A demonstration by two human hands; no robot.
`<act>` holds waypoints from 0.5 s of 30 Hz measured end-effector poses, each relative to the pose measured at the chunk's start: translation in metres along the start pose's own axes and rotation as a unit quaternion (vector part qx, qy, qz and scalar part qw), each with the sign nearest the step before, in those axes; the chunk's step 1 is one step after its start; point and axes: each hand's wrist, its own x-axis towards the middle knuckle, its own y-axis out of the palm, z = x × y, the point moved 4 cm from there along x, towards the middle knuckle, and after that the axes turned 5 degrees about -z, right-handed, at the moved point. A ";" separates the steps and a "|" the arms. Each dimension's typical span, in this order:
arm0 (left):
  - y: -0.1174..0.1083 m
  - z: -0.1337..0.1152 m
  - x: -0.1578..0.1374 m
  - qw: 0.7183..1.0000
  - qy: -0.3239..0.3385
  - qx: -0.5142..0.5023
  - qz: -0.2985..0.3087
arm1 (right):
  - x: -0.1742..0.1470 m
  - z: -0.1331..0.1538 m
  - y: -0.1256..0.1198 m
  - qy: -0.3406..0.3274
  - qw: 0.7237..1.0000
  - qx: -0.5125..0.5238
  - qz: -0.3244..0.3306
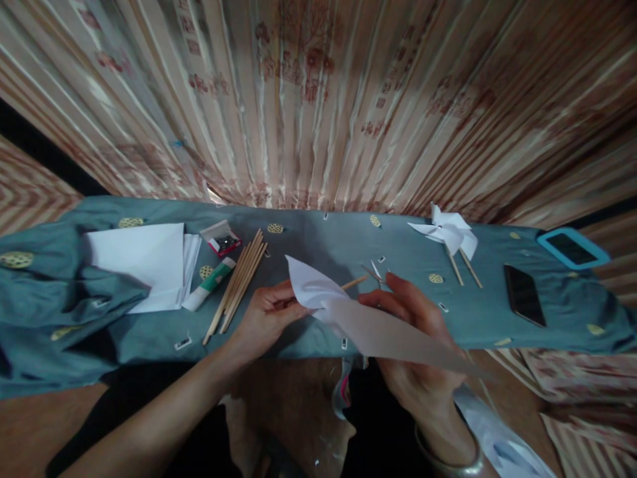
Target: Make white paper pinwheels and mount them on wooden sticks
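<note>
White sheets: a stack [142,259] lies at the left end of the cloth-covered surface [318,232], well apart from the hands.
Pin box and glue: an open small box [221,238] stands just beyond a green-and-white glue stick [212,284], both right of the sheets.
Stick bundle: loose wooden sticks [239,279] lie slanted, near ends to the left, just beside the left hand.
Left hand: the left hand [266,315] is closed, thumb and fingertips pinching the folded paper near its gathered middle.
Folded paper: the folded paper [368,325] is held between the two hands, above the surface's near edge; its long axis runs from far left to near right, one wing reaching across the right hand.
Single stick: a wooden stick [354,283] juts from behind the paper, tip pointing far right towards the scissors [375,271].
Right hand: the right hand [421,305] is curled behind that wing, farther from the gathered middle than the left; its grip is hidden, so whether it clamps the stick cannot be told.
Right end: paper pinwheels [450,229] on sticks, then a dark phone [524,294].
</note>
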 end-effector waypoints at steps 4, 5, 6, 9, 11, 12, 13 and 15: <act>-0.001 -0.003 0.000 1.000 0.013 0.000 -0.008 | -0.001 0.004 -0.003 -0.007 1.000 -0.005 0.000; -0.001 -0.004 0.000 1.000 0.017 0.002 -0.010 | 0.000 0.007 -0.004 -0.010 1.000 -0.015 0.005; -0.002 -0.005 0.001 1.000 0.020 0.006 -0.014 | 0.001 0.009 -0.004 -0.012 0.999 -0.030 0.013; -0.007 -0.008 0.004 0.998 0.029 0.045 -0.039 | 0.003 0.016 -0.007 -0.029 0.997 -0.065 0.037; -0.012 -0.010 0.006 0.993 0.045 0.090 -0.070 | 0.004 0.020 -0.007 -0.047 0.995 -0.073 0.047; -0.015 -0.011 0.007 0.988 0.054 0.113 -0.087 | 0.005 0.021 -0.006 -0.058 0.994 -0.074 0.053; -0.017 -0.011 0.008 0.984 0.062 0.135 -0.102 | 0.005 0.023 -0.004 -0.069 0.993 -0.076 0.061; -0.021 -0.011 0.010 0.976 0.071 0.163 -0.124 | 0.004 0.025 0.001 -0.091 0.991 -0.071 0.073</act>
